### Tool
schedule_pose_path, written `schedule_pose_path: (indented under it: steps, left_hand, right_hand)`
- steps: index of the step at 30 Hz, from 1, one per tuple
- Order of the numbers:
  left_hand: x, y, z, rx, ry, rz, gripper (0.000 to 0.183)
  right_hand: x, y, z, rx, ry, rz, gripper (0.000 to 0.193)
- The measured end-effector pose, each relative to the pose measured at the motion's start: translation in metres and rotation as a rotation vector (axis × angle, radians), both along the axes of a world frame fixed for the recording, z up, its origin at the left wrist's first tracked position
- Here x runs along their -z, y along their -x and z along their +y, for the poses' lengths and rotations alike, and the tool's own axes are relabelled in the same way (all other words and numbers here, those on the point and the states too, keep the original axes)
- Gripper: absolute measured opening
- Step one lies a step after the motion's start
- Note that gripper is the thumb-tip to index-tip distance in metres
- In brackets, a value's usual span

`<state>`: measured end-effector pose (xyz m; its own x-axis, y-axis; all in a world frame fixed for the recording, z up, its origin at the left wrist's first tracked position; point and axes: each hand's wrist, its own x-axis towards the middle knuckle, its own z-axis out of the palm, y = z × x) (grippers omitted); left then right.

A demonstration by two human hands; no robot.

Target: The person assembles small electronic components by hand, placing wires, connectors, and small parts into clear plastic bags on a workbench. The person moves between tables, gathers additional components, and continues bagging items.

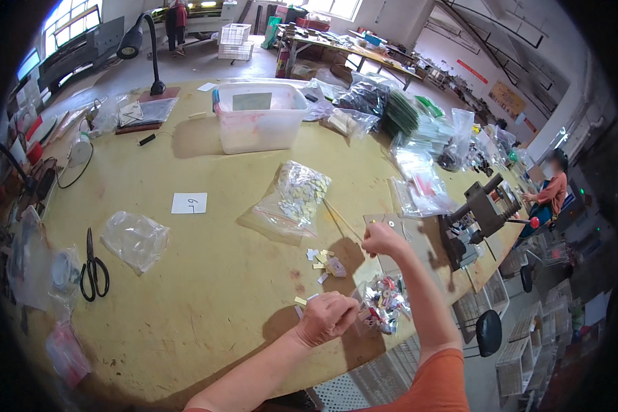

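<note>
My left hand (328, 318) is closed, fingers curled together, close above the table beside an open clear bag of small mixed shiny pieces (386, 301). Whatever it pinches is hidden. My right hand (382, 239) is also closed, beyond that bag. A thin pale stick (343, 220) runs from its fingers toward a zip bag (292, 196) of small white and yellowish pieces; I cannot tell whether the stick is gripped or lies behind the hand. Between the hands and the zip bag lies a loose heap of small yellow and white pieces (328, 264).
A hand press (484, 213) stands at right. Black scissors (93, 268), an empty clear bag (136, 240) and a white card (189, 203) lie left. A translucent bin (261, 127), a desk lamp (156, 86) and piled bags (419, 130) stand farther back. Another person (549, 185) is at far right.
</note>
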<state>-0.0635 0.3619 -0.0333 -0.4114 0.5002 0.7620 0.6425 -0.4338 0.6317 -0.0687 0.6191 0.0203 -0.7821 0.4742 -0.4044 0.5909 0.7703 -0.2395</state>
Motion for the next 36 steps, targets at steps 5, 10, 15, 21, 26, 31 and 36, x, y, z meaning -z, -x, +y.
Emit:
schedule_pose_path:
  steps: [5, 10, 15, 21, 26, 31, 36]
  left_hand:
    - [0.004, -0.002, 0.002, -0.044, -0.019, -0.013, 0.016]
    - [0.004, -0.006, 0.001, -0.033, 0.024, 0.017, 0.015]
    - [0.012, -0.001, 0.001, -0.042, 0.018, 0.027, 0.013]
    - [0.007, -0.003, 0.004, -0.037, 0.003, -0.023, 0.013]
    - [0.004, -0.007, 0.004, 0.006, 0.038, -0.012, 0.019]
    - [0.004, -0.003, 0.003, -0.005, 0.014, -0.039, 0.018]
    - [0.001, -0.002, 0.005, -0.008, -0.018, -0.045, 0.015]
  right_hand:
    - [-0.008, -0.062, -0.001, 0.37, 0.748, 0.152, 0.015]
    - [-0.013, -0.047, 0.029, 0.502, 0.962, 0.603, 0.013]
    - [-0.026, -0.014, 0.065, 0.535, 0.629, 1.203, 0.034]
    - [0.024, -0.087, 0.118, 0.718, 0.088, 0.902, 0.013]
    - [0.064, -0.108, 0.122, 0.671, -0.123, 0.741, 0.016]
    - [0.066, -0.074, 0.117, 0.6, -0.391, 0.519, 0.025]
    - [0.062, -0.067, 0.12, 0.571, -0.407, 0.533, 0.024]
